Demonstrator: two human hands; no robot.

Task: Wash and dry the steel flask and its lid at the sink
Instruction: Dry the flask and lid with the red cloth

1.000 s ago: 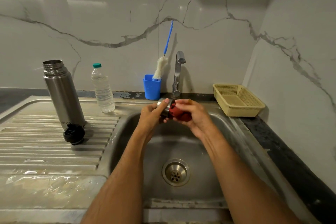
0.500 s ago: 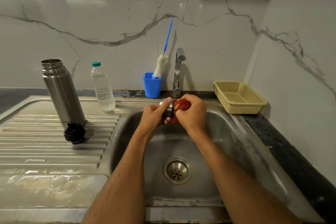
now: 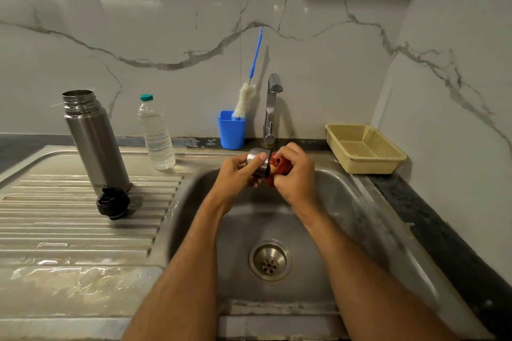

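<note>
L hand [image 3: 238, 174] fingers grip steel cap [image 3: 257, 159] over sink [image 3: 346, 202]; R hand [image 3: 296, 177] fingers wad red cloth [image 3: 279, 167] into cap, prob drying. Flask [image 3: 95, 141] upright at 9 o'clock, draining.

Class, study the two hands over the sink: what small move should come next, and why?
Probably twist the red cloth round inside the steel cap. The left hand grips the cap sideways over the sink, and the right hand holds the cloth bunched at its mouth, so drying looks unfinished.
</note>
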